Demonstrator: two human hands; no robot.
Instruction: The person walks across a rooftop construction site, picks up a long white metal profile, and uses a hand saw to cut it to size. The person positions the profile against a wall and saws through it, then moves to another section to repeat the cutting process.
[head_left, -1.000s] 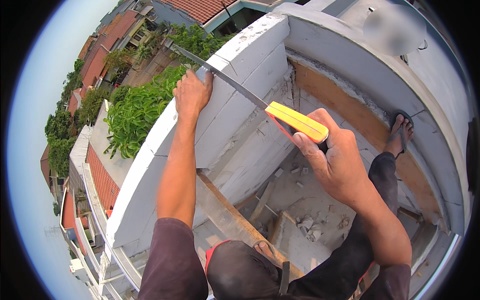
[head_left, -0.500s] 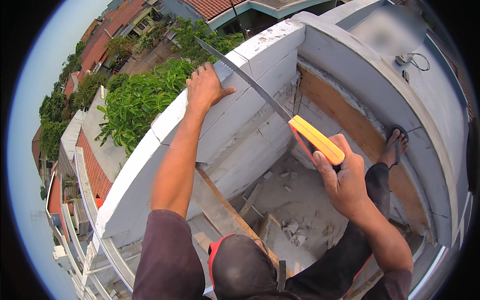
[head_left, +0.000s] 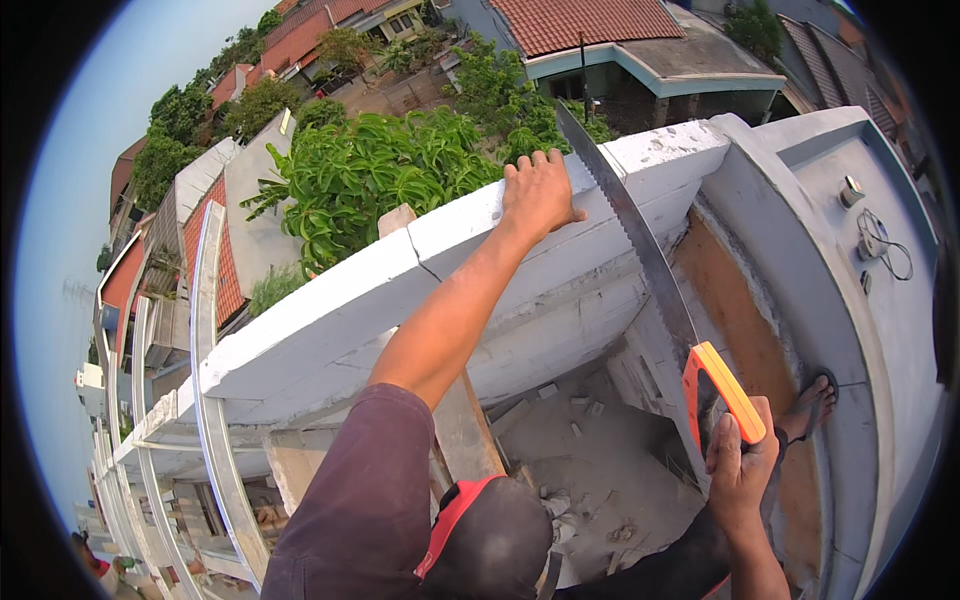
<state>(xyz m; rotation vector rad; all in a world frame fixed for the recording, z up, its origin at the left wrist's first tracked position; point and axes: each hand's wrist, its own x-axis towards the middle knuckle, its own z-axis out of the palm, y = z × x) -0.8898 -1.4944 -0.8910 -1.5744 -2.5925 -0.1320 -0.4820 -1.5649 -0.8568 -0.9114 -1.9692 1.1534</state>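
My left hand (head_left: 540, 195) clasps the top of a white block wall (head_left: 450, 222), its fingers bent over the far edge and its thumb on the near side. In my right hand (head_left: 742, 465) is the orange handle of a handsaw (head_left: 648, 240). Its long toothed blade slants across the wall top, just right of my left hand, with the tip past the far edge. Whether the teeth touch the block I cannot tell.
Below the wall lies a floor (head_left: 600, 460) with rubble; a wooden plank (head_left: 465, 430) leans there. A sandalled foot (head_left: 808, 408) rests by the curved ledge (head_left: 800, 270) at right. Metal rails (head_left: 215, 400) run along the left. A cabled device (head_left: 872, 240) lies at far right.
The saw has been drawn back toward me, so less blade sticks out past the wall. My left hand stays on the wall top. The whole view has swung leftward.
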